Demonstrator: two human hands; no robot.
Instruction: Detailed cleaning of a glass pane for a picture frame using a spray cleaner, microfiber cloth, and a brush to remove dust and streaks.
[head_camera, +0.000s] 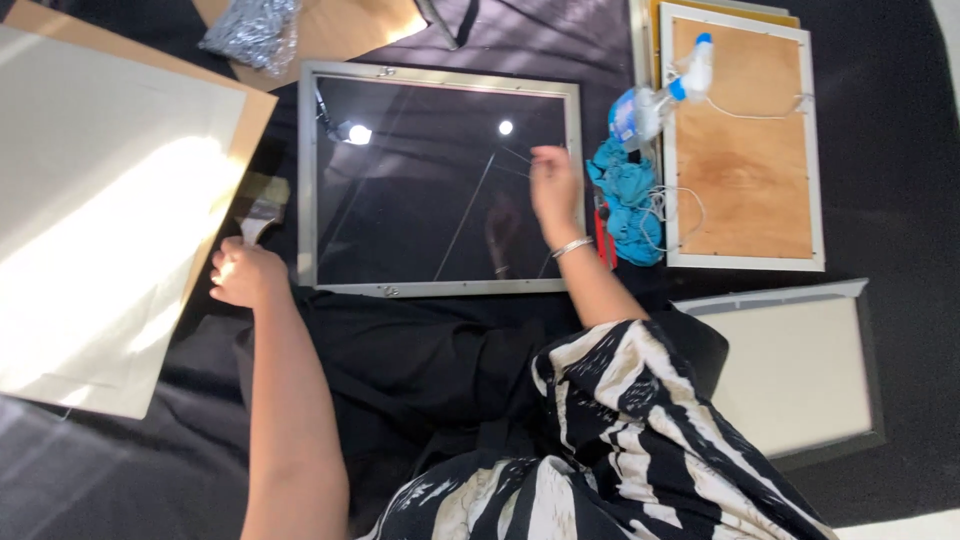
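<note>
Left hand is clenching a paintbrush just left of the silver picture frame. Right hand is hovering open over the frame's glass, right edge, grasping nothing; blue rag lying beside it.

Glass frame centre, board left, cloth and backed frame right

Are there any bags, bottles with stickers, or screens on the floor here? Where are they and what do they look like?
Plastic bag: top left, on a brown board; crinkly, clear, full of small silvery bits.
Spray bottle: top right, lying across the edge of a wooden frame back; clear, with a blue and white nozzle and a blue label.
Screens: none; the dark shiny rectangle is a framed glass pane.
</note>
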